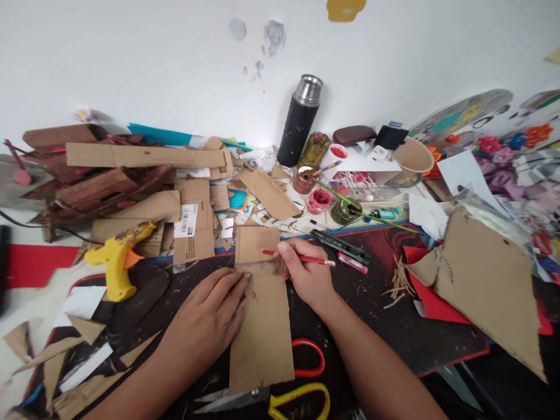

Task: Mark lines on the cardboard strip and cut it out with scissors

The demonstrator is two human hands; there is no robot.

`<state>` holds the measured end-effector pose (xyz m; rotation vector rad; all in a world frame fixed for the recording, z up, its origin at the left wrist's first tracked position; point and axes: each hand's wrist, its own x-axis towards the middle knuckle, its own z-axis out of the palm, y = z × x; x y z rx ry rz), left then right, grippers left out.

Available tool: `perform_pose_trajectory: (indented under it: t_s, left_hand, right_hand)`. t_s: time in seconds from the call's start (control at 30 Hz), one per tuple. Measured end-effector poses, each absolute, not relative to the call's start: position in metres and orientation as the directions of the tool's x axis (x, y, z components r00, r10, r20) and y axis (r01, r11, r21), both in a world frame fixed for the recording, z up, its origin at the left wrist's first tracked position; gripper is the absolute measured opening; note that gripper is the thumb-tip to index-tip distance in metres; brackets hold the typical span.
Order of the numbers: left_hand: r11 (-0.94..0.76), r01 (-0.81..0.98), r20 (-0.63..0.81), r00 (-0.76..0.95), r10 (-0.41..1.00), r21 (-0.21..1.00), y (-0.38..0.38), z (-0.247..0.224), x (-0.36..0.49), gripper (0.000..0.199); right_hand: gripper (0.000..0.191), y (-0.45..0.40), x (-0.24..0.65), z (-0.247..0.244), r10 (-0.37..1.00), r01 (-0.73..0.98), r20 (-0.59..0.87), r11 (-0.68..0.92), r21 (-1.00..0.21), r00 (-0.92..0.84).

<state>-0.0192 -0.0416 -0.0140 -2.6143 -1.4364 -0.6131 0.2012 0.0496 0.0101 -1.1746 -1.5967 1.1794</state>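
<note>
A strip of brown cardboard lies lengthwise on the dark mat in front of me. My left hand rests flat on its left edge, fingers stretched forward and close together. Between thumb and fingers, my right hand grips a red pencil over the cardboard's right edge. A thin, see-through strip like a ruler crosses the cardboard between both hands; its right end is hidden by my right fingers. Beneath the near end of the cardboard lie scissors with a yellow handle and a red handle.
A yellow glue gun lies left among cardboard scraps. Behind stand a black flask and open paint pots with brushes. A dark green cutter lies right of my hand, and a large cardboard piece beyond it.
</note>
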Motion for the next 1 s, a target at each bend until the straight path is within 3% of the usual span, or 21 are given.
perform_pose_trajectory:
  t_s: [0.2, 0.67, 1.0]
  left_hand:
    - [-0.549, 0.828, 0.415, 0.462, 0.784, 0.116, -0.0394, -0.0085, -0.0168, 0.039]
    - [-0.556, 0.813, 0.408, 0.454, 0.792, 0.173, -0.0401, -0.0152, -0.0205, 0.036]
    - [-0.539, 0.82, 0.41, 0.432, 0.804, 0.192, -0.0406, -0.0169, -0.021, 0.037]
  right_hand:
    - [0.063, 0.0508, 0.2052, 0.0094, 0.971, 0.266, 0.056, 0.118, -0.957, -0.232]
    - [0.058, 0.0516, 0.2018, 0.0087, 0.959, 0.083, -0.044, -0.022, -0.996, -0.282]
    - [0.059, 0.052, 0.2073, 0.0037, 0.967, 0.22, 0.008, 0.066, -0.973, -0.254]
